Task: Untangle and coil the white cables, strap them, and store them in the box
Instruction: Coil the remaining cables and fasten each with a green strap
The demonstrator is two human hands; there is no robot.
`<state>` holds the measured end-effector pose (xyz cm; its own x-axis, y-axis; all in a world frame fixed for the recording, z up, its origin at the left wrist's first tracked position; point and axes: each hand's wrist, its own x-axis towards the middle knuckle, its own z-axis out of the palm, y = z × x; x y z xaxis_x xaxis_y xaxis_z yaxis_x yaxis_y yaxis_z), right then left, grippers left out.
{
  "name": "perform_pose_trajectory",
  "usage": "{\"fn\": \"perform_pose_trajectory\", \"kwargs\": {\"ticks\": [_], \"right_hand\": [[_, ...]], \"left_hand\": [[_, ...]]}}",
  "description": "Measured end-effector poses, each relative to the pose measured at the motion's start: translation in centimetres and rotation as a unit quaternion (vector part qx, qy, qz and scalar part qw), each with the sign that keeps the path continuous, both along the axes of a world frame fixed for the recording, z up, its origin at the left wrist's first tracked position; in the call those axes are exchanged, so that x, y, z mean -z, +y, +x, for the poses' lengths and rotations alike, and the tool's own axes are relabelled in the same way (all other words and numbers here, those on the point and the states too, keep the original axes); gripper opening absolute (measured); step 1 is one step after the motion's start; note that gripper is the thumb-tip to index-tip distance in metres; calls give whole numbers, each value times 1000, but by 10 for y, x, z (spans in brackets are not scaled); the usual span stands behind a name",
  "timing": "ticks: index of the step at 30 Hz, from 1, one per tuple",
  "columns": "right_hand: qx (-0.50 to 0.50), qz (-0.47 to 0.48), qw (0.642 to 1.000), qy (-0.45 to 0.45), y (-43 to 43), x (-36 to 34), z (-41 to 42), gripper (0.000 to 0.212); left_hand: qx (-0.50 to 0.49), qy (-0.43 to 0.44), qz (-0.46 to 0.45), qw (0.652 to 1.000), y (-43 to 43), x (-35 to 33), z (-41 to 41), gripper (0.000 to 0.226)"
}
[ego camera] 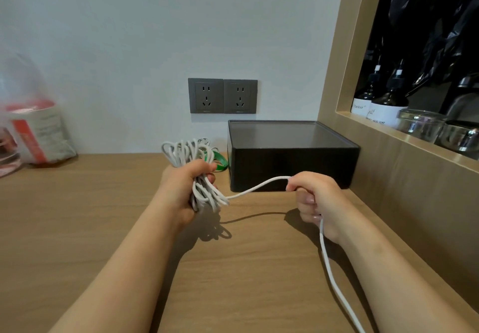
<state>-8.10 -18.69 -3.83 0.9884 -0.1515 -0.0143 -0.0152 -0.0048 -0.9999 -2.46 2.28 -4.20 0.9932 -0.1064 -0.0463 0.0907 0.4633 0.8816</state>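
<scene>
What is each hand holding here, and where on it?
Left hand grips the bundle of white cable loops around its middle; right hand holds the loose white cable strand running out of it.

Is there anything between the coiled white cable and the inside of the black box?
Yes. A grey lid appears to cover the black box. The left hand holds the coiled white cable beside the box; only a green strap lies between them on the table.

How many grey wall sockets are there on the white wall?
2. The left grey wall socket touches the right grey wall socket, side by side above the black rectangular box's left end. None seems hidden.
</scene>
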Motion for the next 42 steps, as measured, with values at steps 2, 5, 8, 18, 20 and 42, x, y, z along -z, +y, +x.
{"fn": "perform_pose_trajectory", "kwargs": {"ticks": [2, 5, 8, 18, 20, 42], "right_hand": [[-11, 8, 1000, -20, 0, -1, 0, 18], [-29, -65, 995, -65, 1, 1, 1, 21], [-56, -168, 980, -95, 8, 5, 1, 21], [-145, -343, 919, -128, 17, 8, -1, 19], [-165, -337, 919, -121, 15, 5, -3, 21], [32, -235, 943, -233, 19, 10, 3, 10]], "left_hand": [[16, -8, 29, 999, -4, 0, -4, 12], [36, -20, 68, 997, -10, 0, -9, 12], [62, -34, 84, 994, -16, 0, -15, 15], [55, -119, 210, 969, -31, 2, -24, 30], [37, -139, 247, 958, -30, 2, -23, 30], [68, -138, 169, 974, -27, 3, -23, 25]]}}
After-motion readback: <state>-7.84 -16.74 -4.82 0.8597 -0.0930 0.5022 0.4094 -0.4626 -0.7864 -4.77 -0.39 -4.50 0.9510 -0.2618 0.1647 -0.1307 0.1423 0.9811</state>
